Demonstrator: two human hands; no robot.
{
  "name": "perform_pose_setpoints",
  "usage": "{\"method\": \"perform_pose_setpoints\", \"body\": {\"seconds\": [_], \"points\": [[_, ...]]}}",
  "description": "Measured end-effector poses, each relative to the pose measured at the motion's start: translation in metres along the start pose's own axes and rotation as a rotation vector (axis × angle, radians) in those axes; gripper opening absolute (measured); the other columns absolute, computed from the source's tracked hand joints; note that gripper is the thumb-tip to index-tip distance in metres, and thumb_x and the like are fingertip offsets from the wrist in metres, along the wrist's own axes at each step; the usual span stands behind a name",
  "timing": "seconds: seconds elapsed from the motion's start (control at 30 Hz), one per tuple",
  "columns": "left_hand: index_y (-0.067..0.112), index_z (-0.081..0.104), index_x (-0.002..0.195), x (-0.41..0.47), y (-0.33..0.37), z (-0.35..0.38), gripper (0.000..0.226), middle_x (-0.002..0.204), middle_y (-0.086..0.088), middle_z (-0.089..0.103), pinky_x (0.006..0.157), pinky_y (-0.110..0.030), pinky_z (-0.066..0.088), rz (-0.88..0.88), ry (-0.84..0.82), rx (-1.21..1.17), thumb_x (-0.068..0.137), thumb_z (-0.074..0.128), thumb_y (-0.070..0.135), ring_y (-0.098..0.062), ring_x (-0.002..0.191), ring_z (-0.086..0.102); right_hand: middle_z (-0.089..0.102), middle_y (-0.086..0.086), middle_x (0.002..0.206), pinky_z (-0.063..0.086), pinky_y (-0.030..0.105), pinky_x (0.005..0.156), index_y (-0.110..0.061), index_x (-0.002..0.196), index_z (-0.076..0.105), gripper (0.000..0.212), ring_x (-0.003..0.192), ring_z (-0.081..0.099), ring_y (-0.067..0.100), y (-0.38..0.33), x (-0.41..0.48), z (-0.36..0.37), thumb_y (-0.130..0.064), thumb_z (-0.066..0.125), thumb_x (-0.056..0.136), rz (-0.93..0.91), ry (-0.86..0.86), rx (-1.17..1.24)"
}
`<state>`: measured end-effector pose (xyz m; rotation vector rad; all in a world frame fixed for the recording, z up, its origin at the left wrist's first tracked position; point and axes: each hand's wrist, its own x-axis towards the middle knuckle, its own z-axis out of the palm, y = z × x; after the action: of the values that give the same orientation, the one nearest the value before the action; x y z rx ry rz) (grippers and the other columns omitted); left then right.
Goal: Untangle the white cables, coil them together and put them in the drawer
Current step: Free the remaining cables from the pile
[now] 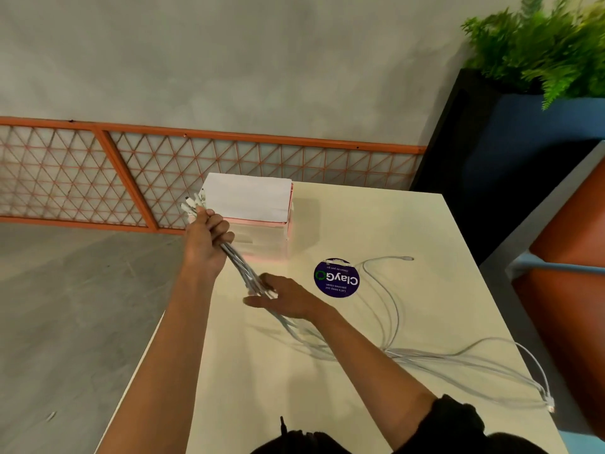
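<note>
My left hand is raised above the table's left edge and grips a bundle of several white cables near their plug ends, which stick out above the fist. The bundle slants down to my right hand, whose fingers lie around the strands near the table top; how tightly they close is blurred. Beyond that hand the cables fan out loosely over the table to the right, with plugs at the far ends. The small white and pink drawer unit stands at the table's back left, drawers closed.
The cream table carries a round purple sticker. An orange lattice railing runs behind the table. A dark planter with green ferns stands at the back right. An orange seat is close to the right edge.
</note>
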<state>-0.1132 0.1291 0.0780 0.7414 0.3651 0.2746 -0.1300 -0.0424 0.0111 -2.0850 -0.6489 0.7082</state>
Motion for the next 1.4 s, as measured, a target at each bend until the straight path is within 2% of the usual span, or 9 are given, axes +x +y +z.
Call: {"method": "perform_pose_setpoints", "body": {"seconds": [0.13,0.33,0.57,0.77,0.87,1.1,1.2,1.3,1.4], "points": [[0.019,0.037,0.069,0.008,0.008,-0.014,0.041,0.041,0.012,0.028,0.035,-0.013,0.018,0.001,0.036,-0.078,0.105,0.027,0.034,-0.004,0.034,0.023,0.068,-0.001,0.081,0.044,0.017,0.072,-0.019,0.087,0.056,0.033,0.066,0.059,-0.002,0.024,-0.006,0.012,-0.049,0.045,0.096,0.058,-0.071,0.056],[0.019,0.038,0.070,0.020,0.005,-0.040,0.041,0.042,0.011,0.041,0.044,-0.016,0.039,-0.027,0.127,-0.186,0.105,0.025,0.037,-0.003,0.037,0.040,0.043,-0.008,0.069,0.034,0.020,0.058,-0.018,0.080,0.044,0.039,0.059,0.038,0.007,0.029,-0.014,0.016,-0.050,0.033,0.099,0.059,0.005,0.111],[0.030,0.050,0.087,0.001,-0.015,-0.049,0.035,0.083,0.012,0.072,0.086,-0.038,0.044,-0.040,0.081,0.053,0.090,0.039,0.064,-0.008,0.089,0.066,0.040,-0.006,0.066,0.030,0.023,0.059,-0.017,0.076,0.040,0.041,0.059,0.034,0.010,0.026,-0.012,0.018,-0.050,0.031,0.099,0.046,0.061,0.101],[0.020,0.054,0.087,-0.014,-0.053,-0.039,0.042,0.066,0.007,0.061,0.081,-0.034,0.050,-0.159,0.030,0.027,0.090,0.045,0.061,-0.009,0.067,0.067,0.042,-0.004,0.066,0.032,0.026,0.061,-0.020,0.071,0.038,0.043,0.060,0.036,0.012,0.025,-0.008,0.018,-0.052,0.031,0.099,0.062,0.064,0.071],[0.018,0.049,0.074,-0.014,-0.062,-0.033,0.049,0.052,0.009,0.043,0.058,-0.021,0.046,-0.190,0.070,-0.021,0.089,0.042,0.065,-0.006,0.046,0.046,0.042,-0.004,0.067,0.032,0.026,0.061,-0.019,0.072,0.038,0.043,0.061,0.037,0.013,0.023,-0.009,0.018,-0.052,0.031,0.098,0.090,0.046,0.076],[0.019,0.030,0.067,-0.013,-0.066,-0.023,0.046,0.041,0.010,0.027,0.033,-0.015,0.020,-0.080,0.240,0.087,0.099,0.029,0.052,-0.006,0.032,0.022,0.058,-0.003,0.079,0.043,0.025,0.073,-0.017,0.091,0.056,0.043,0.071,0.054,0.010,0.025,-0.019,0.017,-0.051,0.032,0.099,0.089,0.046,0.128],[0.020,0.030,0.067,-0.011,-0.066,-0.023,0.044,0.040,0.010,0.027,0.031,-0.015,0.019,-0.082,0.260,0.107,0.102,0.028,0.048,-0.005,0.031,0.021,0.062,0.005,0.105,0.043,0.034,0.090,-0.015,0.102,0.066,0.055,0.100,0.054,0.020,0.050,-0.020,0.006,-0.055,0.029,0.098,0.101,0.402,0.020],[0.020,0.031,0.068,-0.012,-0.065,-0.024,0.044,0.039,0.010,0.027,0.030,-0.015,0.018,-0.087,0.261,0.119,0.103,0.028,0.045,-0.005,0.030,0.021,0.042,0.013,0.138,0.032,0.045,0.104,-0.018,0.115,0.064,0.028,0.125,0.036,0.036,0.097,-0.025,-0.015,-0.029,0.047,0.095,0.411,0.818,-0.312],[0.020,0.031,0.068,-0.013,-0.065,-0.023,0.043,0.039,0.010,0.027,0.031,-0.015,0.018,-0.082,0.259,0.125,0.103,0.028,0.045,-0.005,0.031,0.021,0.011,0.014,0.156,0.010,0.049,0.116,-0.026,0.120,0.061,0.033,0.143,0.007,0.039,0.131,-0.047,-0.038,-0.009,0.049,0.095,0.744,0.833,-0.179]]}}
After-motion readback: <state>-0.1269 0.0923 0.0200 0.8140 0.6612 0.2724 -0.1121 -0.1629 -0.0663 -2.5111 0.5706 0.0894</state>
